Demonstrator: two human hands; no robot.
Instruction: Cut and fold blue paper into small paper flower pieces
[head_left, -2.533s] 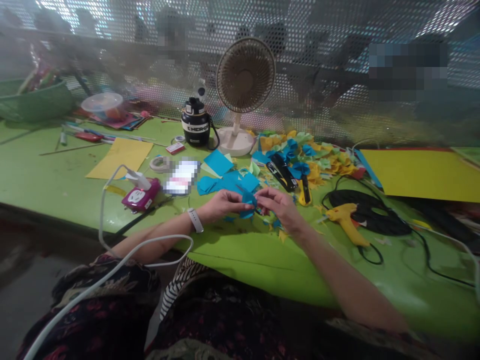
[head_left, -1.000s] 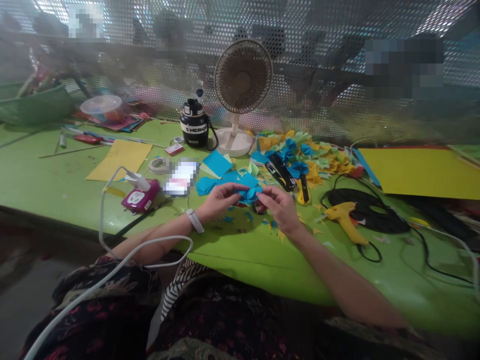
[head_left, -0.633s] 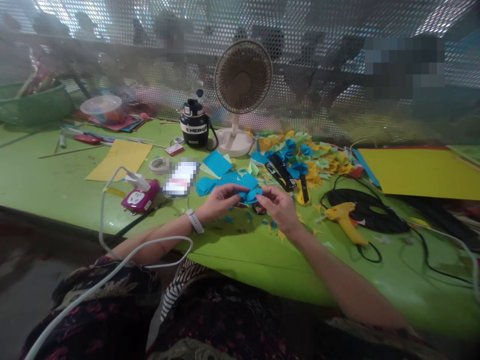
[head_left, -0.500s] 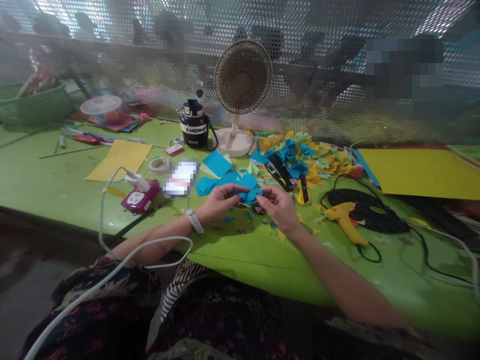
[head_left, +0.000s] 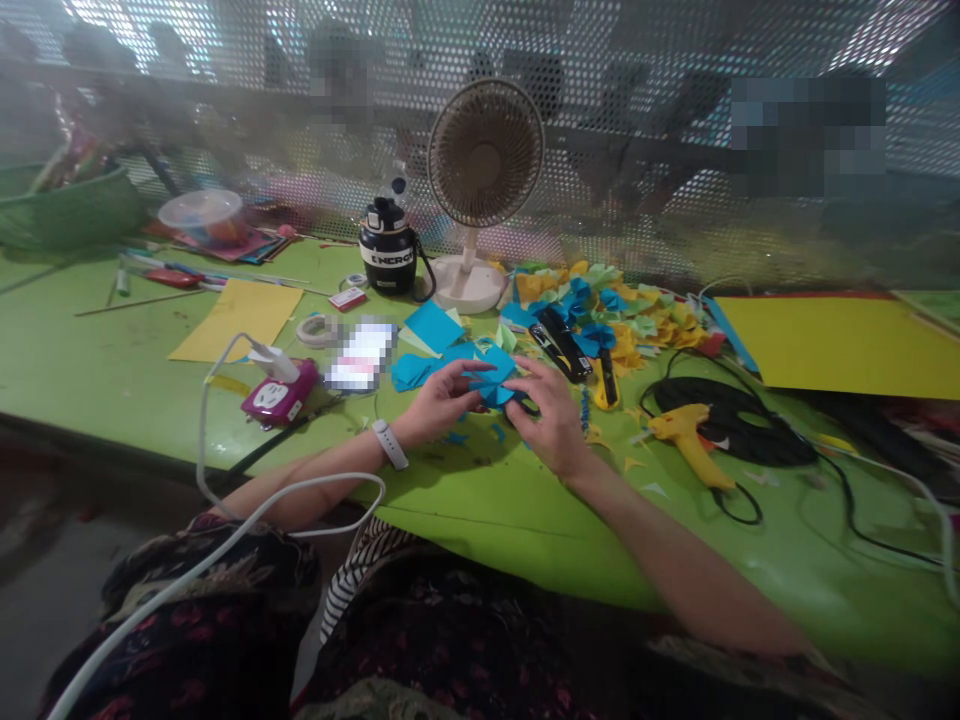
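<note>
Left hand [head_left: 441, 402]: pinching blue paper flower [head_left: 493, 378] from its left side
Right hand [head_left: 551, 420]: gripping the flower from its right (hands together on it)
Flower: held between hands, just above green table [head_left: 112, 350]
Nearby: blue scraps [head_left: 411, 372], glue gun [head_left: 690, 450]

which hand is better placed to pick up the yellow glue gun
Probably the right hand: it and the left hand both hold the blue paper, but it is nearer the yellow hot glue gun.
</note>
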